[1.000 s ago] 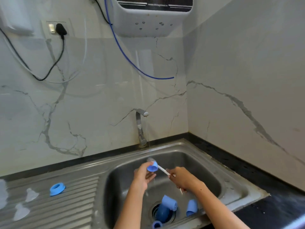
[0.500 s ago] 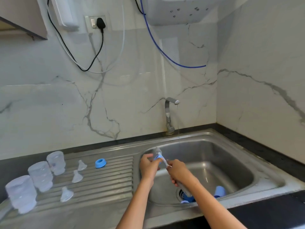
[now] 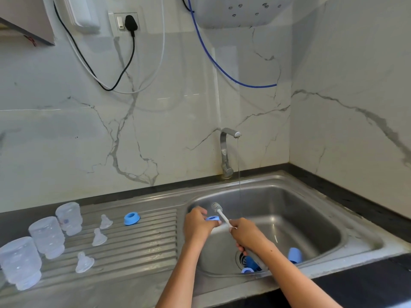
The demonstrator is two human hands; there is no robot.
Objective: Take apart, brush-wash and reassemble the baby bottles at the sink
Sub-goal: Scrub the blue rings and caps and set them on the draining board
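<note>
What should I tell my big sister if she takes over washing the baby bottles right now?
Left hand holds a blue ring over the sink. Right hand grips the bottle brush, bristles just above the ring.
Tap runs a thin stream.
On the drainboard: three clear bottles upside down, three teats, one blue ring.
In the basin by the drain: blue caps and another blue piece, seemingly unwashed.
Left: finish this ring, wash those, reassemble everything.
</note>
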